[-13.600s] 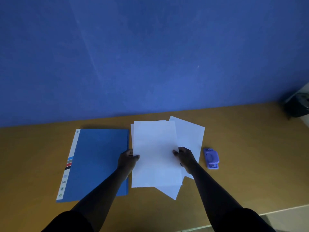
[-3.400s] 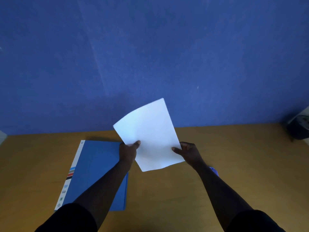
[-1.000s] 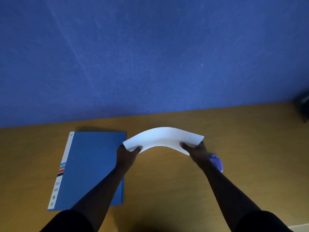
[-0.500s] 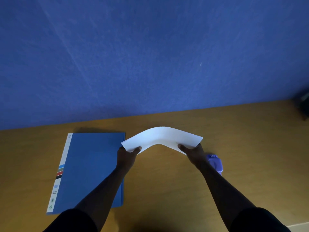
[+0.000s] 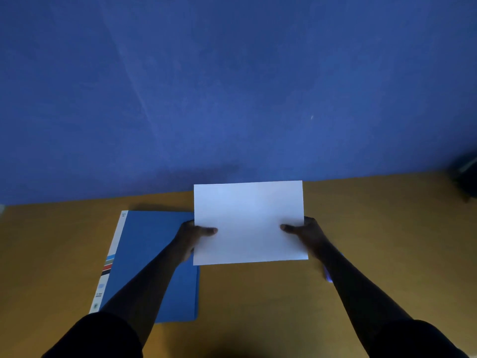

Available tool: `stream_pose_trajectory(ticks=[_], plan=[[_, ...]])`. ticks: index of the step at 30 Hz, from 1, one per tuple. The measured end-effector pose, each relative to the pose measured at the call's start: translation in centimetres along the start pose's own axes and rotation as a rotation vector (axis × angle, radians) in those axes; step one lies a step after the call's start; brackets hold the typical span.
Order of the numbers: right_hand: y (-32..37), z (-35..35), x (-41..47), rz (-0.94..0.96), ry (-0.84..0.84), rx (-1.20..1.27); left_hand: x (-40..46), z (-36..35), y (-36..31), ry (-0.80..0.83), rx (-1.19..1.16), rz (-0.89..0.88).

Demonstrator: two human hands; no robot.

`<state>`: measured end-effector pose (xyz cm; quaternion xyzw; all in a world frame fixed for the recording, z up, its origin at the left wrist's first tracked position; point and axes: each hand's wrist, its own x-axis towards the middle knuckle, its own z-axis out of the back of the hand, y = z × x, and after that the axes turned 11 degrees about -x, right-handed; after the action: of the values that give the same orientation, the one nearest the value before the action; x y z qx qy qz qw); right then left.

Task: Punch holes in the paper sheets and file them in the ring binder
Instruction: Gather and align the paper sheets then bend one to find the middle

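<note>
I hold a stack of white paper sheets (image 5: 249, 220) above the table, its long edges running left to right and its face tipped toward me. My left hand (image 5: 192, 235) pinches the left edge, thumb on top. My right hand (image 5: 307, 232) pinches the right edge the same way. The blue ring binder (image 5: 149, 254) lies shut on the table to the left, partly under my left forearm. Only a sliver of the purple hole punch (image 5: 328, 276) shows beside my right forearm.
The yellow-brown table (image 5: 387, 241) runs to a blue wall (image 5: 232, 86) just behind the paper. A dark object (image 5: 466, 177) sits at the far right edge of the table.
The sheets were bowed into an arch between my hands. Now they are flat, raised and tipped to face me, and the hole punch is almost hidden behind my right arm.
</note>
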<state>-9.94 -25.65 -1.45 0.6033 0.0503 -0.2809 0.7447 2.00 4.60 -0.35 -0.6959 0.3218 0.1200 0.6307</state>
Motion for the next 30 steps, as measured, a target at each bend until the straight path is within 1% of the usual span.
stream_pose_trajectory(ticks=[3, 7, 11, 16, 21, 24, 30], plan=[[0.8, -0.2, -0.7, 0.016, 0.003, 0.030, -1.2, 0.5, 0.2, 0.106, -0.081, 0.045], [1.6, -0.3, -1.6, 0.028, 0.018, 0.053, -2.8, 0.8, 0.5, 0.165, -0.056, 0.056], [2.0, -0.6, -2.3, 0.032, 0.013, 0.050, -4.0, 0.7, 0.6, 0.133, -0.042, 0.026], [2.2, -0.6, -3.6, 0.065, 0.068, 0.058, -4.7, 1.1, 0.8, 0.104, -0.080, -0.037], [1.7, -1.0, -4.7, 0.089, 0.036, 0.061, -5.0, 0.7, 1.5, 0.062, -0.103, -0.075], [1.3, -0.9, -4.9, 0.103, 0.004, 0.065, -5.2, 0.7, 1.7, 0.070, -0.109, -0.051], [0.6, -0.3, -5.3, 0.087, -0.026, 0.094, -6.5, 0.8, 2.0, 0.211, -0.069, 0.106]])
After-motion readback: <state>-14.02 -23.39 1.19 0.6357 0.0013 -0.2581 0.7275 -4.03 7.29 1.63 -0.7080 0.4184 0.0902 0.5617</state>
